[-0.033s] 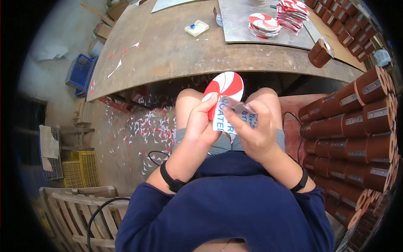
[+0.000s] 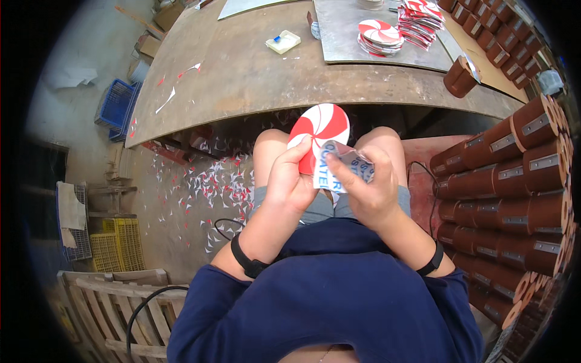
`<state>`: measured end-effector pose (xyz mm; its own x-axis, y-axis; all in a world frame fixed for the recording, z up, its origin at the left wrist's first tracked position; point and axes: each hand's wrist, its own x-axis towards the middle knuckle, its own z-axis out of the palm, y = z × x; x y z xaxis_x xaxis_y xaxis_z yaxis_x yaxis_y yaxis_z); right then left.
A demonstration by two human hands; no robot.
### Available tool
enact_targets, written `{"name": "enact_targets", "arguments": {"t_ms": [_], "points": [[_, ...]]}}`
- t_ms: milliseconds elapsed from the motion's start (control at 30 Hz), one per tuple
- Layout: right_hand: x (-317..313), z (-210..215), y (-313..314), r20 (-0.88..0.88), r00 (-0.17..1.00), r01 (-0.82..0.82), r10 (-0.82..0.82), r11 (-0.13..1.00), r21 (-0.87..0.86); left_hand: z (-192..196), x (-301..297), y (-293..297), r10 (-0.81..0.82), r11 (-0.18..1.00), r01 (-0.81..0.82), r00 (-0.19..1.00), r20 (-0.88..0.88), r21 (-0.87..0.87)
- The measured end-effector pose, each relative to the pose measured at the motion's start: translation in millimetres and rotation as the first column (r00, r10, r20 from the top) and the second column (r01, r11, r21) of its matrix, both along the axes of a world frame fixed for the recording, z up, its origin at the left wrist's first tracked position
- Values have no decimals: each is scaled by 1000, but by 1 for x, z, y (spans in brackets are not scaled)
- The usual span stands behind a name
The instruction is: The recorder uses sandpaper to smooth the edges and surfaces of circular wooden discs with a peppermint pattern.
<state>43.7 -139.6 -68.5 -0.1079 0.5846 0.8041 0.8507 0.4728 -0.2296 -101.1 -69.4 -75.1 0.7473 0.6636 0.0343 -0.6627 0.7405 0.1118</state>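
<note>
In front of my lap, my left hand [image 2: 292, 175] grips a round disc [image 2: 324, 121] with a red and white swirl, thumb on its face and fingers behind. My right hand [image 2: 370, 187] pinches a piece of thin, partly see-through film [image 2: 356, 164] printed in blue between thumb and fingers. This film overlaps the disc's lower right part, and its lower left flap shows white. Whether the film is still joined to the disc, I cannot tell.
Swirl discs are stacked [image 2: 380, 37] on a grey board on the table [image 2: 242, 78], near a small pale tray [image 2: 283, 41]. Brown cylinders [image 2: 502, 175] are piled at my right. Red and white scraps [image 2: 227, 181] litter the floor. Crates [image 2: 118, 245] stand at left.
My right hand and the film have shifted slightly right and down. The disc has moved slightly left in my left hand.
</note>
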Motion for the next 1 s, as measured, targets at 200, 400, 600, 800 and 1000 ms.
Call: {"name": "enact_targets", "arguments": {"t_ms": [200,400,600,800,1000], "points": [[19,-9,0,-114,983,133,-146,984,-115,8,5,3,177,975,-196,970,-167,-107],[14,-11,9,-21,997,72,-73,995,-70,11,7,0,263,952,-302,889,-376,-47],[16,6,4,-104,990,95,-95,995,-5,7,5,-1,252,953,-299,872,-419,-49],[34,-19,13,-6,982,188,-190,978,-92,18,7,-1,261,952,-305,863,-432,-35],[18,12,6,-118,992,-48,47,999,-8,13,10,-2,134,981,-178,911,-389,-80]]}}
